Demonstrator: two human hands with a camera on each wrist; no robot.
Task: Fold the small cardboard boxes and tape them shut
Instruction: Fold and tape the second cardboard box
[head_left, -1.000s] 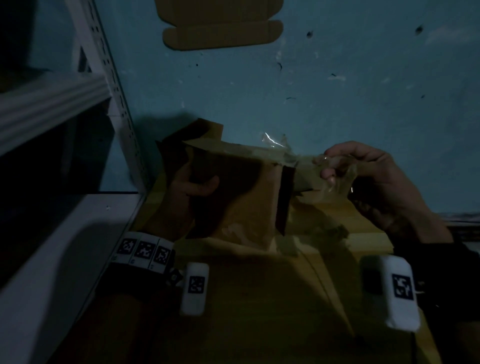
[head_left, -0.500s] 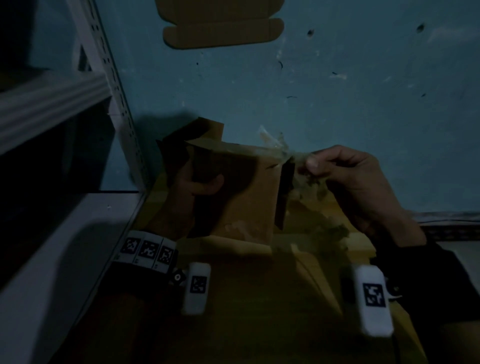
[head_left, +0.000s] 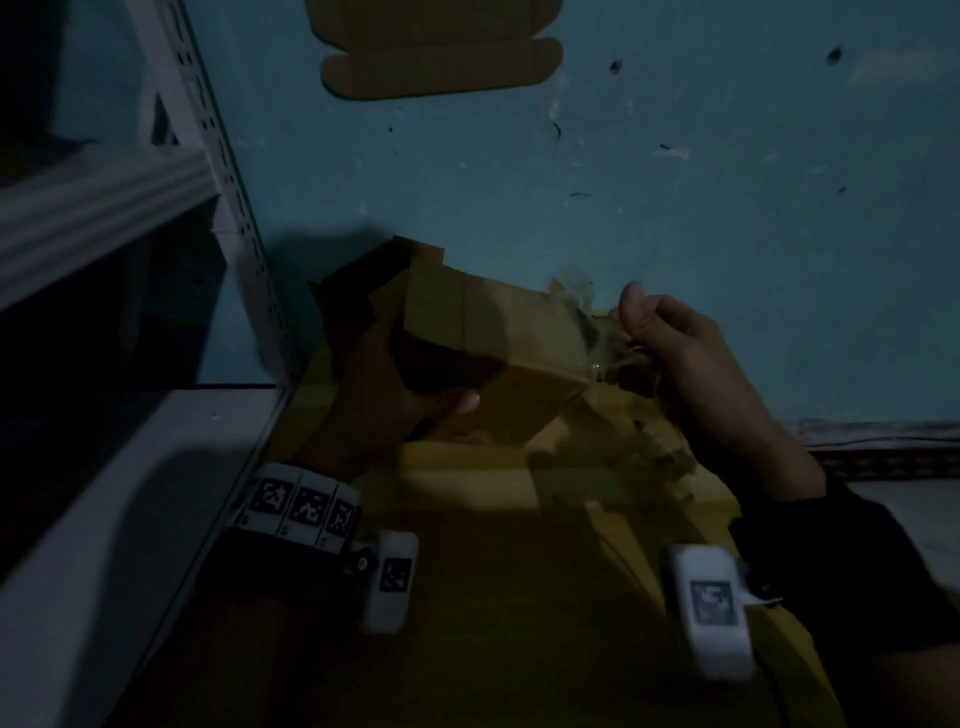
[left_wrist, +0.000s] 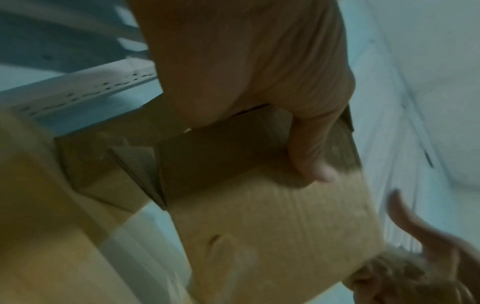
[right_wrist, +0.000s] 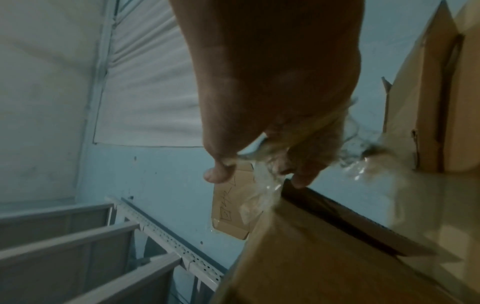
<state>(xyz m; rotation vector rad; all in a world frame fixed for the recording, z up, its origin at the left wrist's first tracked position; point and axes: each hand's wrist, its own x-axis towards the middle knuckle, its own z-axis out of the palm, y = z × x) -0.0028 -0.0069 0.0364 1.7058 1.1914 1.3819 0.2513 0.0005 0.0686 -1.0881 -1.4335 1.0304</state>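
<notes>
Cardboard box gripped at its near-left corner by the left hand, while the right hand pinches crumpled clear tape at its right edge.

Two hands, one folded box, one flat box blank, one tape strip.

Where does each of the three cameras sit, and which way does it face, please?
Head: worn on the head, looking forward and down at the small cardboard box; both hands and wrist bands show.
Left wrist: looks along the left hand, whose thumb lies on the box.
Right wrist: looks along the right hand, which pinches crumpled clear tape at the box edge.
Shared: all three show the box; head and right wrist show the tape.
</notes>
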